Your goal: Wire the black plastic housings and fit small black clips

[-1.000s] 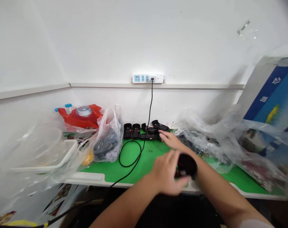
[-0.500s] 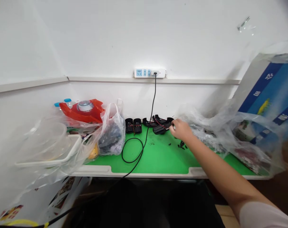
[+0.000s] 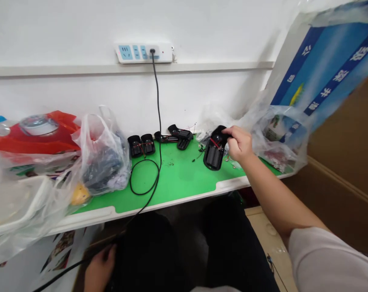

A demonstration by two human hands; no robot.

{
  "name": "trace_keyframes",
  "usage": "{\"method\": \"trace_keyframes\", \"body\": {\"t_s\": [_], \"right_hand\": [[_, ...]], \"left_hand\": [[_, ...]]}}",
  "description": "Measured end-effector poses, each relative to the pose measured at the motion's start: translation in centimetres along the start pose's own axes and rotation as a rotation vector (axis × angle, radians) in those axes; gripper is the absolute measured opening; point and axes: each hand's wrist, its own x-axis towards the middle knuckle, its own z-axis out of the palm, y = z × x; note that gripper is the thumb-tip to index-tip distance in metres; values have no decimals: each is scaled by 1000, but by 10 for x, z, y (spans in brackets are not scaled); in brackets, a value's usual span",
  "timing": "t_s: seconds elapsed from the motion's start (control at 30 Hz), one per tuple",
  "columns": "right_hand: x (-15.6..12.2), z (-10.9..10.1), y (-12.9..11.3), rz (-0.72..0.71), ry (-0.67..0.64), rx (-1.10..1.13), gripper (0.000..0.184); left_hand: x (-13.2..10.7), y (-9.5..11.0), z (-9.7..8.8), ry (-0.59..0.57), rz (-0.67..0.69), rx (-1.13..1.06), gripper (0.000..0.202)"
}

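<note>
My right hand grips the upper edge of a black plastic casing, holding it upright above the table's right part. Its open inside faces me, with a round hollow, long slots and a red wire. My left hand is low at the left, beside my leg and close to the black cable. Its fingers look curled, and what they hold, if anything, is lost in the dark. Near the wall lie more black casings with wires: an upright pair and a loose group. Small dark bits lie left of the held casing.
The cable loops over the green table mat from a power strip on the wall. Leftward stand a filled plastic bag, a red bag and a white tray. Clear plastic and a blue printed box are at right.
My right hand has lifted a black casing away from the group and brought it right and nearer. My left hand has come into view at lower left. The view has turned right and down.
</note>
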Motion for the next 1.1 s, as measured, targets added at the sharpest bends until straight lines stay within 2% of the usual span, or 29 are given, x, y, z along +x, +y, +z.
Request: {"method": "trace_keyframes", "body": {"t_s": [0.03,0.07,0.13,0.17,0.27,0.37,0.47,0.57,0.67,0.77,0.83,0.9,0.97,1.1], "right_hand": [[-4,1,-4,-31,-7,31,31],[-8,3,-10,-62,-21,62,31],[-17,10,-24,-118,-69,116,31],[-22,14,-32,-150,-96,137,31],[-37,29,-60,-235,-158,154,32],[-51,41,-83,-226,-200,122,31],[-69,47,-92,-92,-205,139,32],[-90,50,-93,70,-151,234,38],[-106,53,-95,193,-75,298,49],[-112,59,-98,296,-45,237,44],[-114,62,-99,301,-72,161,33],[-116,66,-100,244,-124,94,25],[-118,69,-100,199,-164,44,23],[-121,72,-100,201,-174,17,21]], "left_hand": [[-11,28,2,-67,2,-42,31],[-24,59,6,-200,40,-134,30],[-48,122,16,-461,32,-416,33],[-56,153,22,-535,26,-590,39],[-57,231,42,-663,39,-1077,53],[-39,278,62,-759,-5,-1194,54],[-26,296,79,-852,-9,-1111,52],[-20,299,88,-849,-3,-1073,47],[-9,306,89,-734,26,-1042,45],[9,319,90,-574,106,-1010,43],[20,325,95,-489,145,-996,44],[26,327,99,-447,141,-979,44],[29,326,103,-440,122,-962,45],[30,322,104,-467,137,-944,49]]}}
